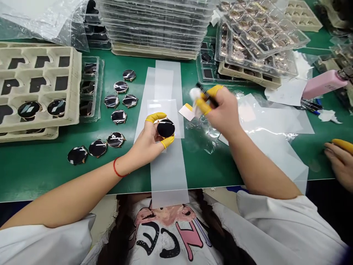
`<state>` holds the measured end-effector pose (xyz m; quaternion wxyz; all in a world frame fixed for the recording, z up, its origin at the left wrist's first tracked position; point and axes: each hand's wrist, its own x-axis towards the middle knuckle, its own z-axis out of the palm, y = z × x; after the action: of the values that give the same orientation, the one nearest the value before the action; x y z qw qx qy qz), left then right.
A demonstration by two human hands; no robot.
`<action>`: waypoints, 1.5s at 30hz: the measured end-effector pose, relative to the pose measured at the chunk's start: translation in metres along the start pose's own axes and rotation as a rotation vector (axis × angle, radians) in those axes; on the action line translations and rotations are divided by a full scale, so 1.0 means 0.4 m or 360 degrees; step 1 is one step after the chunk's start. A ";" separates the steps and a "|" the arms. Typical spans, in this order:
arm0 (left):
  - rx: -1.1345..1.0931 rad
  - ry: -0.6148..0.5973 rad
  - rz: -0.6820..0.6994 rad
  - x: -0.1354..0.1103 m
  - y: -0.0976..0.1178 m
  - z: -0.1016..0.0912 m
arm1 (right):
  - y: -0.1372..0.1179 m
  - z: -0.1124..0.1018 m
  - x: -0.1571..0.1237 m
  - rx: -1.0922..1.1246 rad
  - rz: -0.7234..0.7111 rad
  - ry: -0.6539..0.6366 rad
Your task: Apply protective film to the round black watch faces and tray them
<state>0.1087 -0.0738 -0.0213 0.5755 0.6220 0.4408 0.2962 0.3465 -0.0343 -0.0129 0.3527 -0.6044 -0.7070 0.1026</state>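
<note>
Braids (122, 235) over a white printed T-shirt (171, 235) lie nearest the camera. Just beyond, the left hand (145, 138) curls half closed, its yellow finger cots (156, 117) pinching a round black glossy disc (166, 128) by the edge, above a translucent film strip (168, 173). Edge-only contact keeps that glossy face free of smears. The right hand (222, 110), nearly closed, grips a black pen (206, 94) and a white wipe (195, 96) close by. More discs (118, 117) lie on the green worktop (209, 173), beside a pulp tray (75, 84); a co-worker's hand (340, 163) rests at far right.
</note>
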 end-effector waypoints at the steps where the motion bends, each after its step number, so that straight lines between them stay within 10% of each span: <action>1: -0.0007 -0.0003 0.0020 0.000 -0.003 -0.001 | -0.043 0.005 -0.035 0.0120 -0.0230 -0.0082; 6: 0.0188 -0.0087 0.0189 -0.003 -0.014 0.000 | -0.141 0.056 -0.124 0.0095 -0.0585 -0.0529; 11: -0.0054 -0.0077 0.0080 -0.007 -0.015 0.010 | -0.105 0.074 -0.101 0.0112 -0.0535 -0.0143; 17: 0.0190 -0.0084 0.0197 -0.002 -0.026 -0.005 | -0.125 0.087 -0.146 -0.0076 -0.0888 -0.0172; 33: -0.0259 -0.0023 -0.0142 -0.006 0.014 -0.007 | 0.101 0.033 0.011 0.0202 0.0196 0.0485; 38: -0.0047 0.0098 -0.0353 0.001 0.060 -0.002 | 0.036 0.024 -0.004 0.0086 0.0114 0.0160; 45: 0.0689 0.0014 -0.0080 -0.005 0.074 -0.006 | -0.171 0.049 -0.125 -0.0333 -0.0794 -0.0776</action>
<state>0.1122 -0.0729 0.0083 0.4336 0.7186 0.5120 0.1830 0.2817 -0.0921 -0.0069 0.1242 -0.4038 -0.9027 0.0817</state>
